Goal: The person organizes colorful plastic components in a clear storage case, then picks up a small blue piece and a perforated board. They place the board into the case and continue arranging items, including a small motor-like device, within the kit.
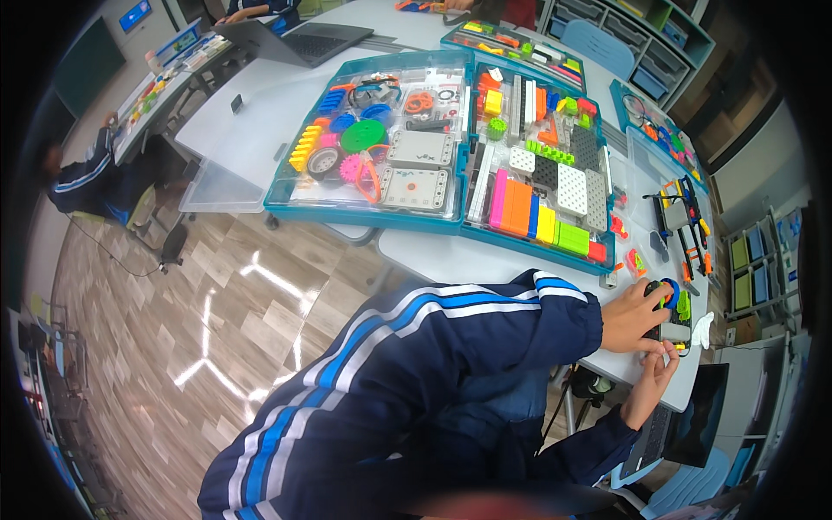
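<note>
At the right end of the white table lies a small assembly of plastic construction pieces (675, 332), with a grey block, black parts and blue, green and yellow pieces. My left hand (631, 317) is closed over its left side, fingers across the top. Close below it, my right hand (652, 386) has its fingertips pinched together at the near edge, beside a yellow piece. Whatever sits between those fingertips is too small to make out. Farther back lies a black frame of beams with orange pieces (682, 227).
Open teal cases hold sorted parts: a left tray (364, 217) with wheels and gears, a right tray (537, 251) with beams and plates. Loose red-green pieces (636, 262) and white tissue (703, 330) lie near my hands. A laptop (646, 442) is at the right edge; another laptop (295, 43) stands far left.
</note>
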Demonstrator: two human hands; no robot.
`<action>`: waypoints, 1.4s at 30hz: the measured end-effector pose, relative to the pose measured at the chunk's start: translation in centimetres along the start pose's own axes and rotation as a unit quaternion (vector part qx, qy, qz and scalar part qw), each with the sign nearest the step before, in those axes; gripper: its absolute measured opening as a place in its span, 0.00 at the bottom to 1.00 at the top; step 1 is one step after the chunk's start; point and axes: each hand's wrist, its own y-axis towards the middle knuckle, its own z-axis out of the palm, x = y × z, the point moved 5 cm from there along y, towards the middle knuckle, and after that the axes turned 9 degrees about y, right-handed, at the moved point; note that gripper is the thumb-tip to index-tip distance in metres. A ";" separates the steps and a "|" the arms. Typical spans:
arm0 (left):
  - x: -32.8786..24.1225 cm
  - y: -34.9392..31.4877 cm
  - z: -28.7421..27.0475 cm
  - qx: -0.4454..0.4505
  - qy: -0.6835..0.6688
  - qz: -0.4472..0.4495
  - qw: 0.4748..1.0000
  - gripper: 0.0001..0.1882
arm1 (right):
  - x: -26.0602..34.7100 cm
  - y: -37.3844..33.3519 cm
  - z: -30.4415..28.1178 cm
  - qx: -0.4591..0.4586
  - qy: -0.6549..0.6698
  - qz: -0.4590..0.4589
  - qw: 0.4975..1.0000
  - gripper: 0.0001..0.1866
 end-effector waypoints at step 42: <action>-0.3 0.1 2.0 -0.051 0.057 0.023 0.997 0.31 | -1.1 1.6 -1.5 -0.045 0.018 -0.005 0.999 0.11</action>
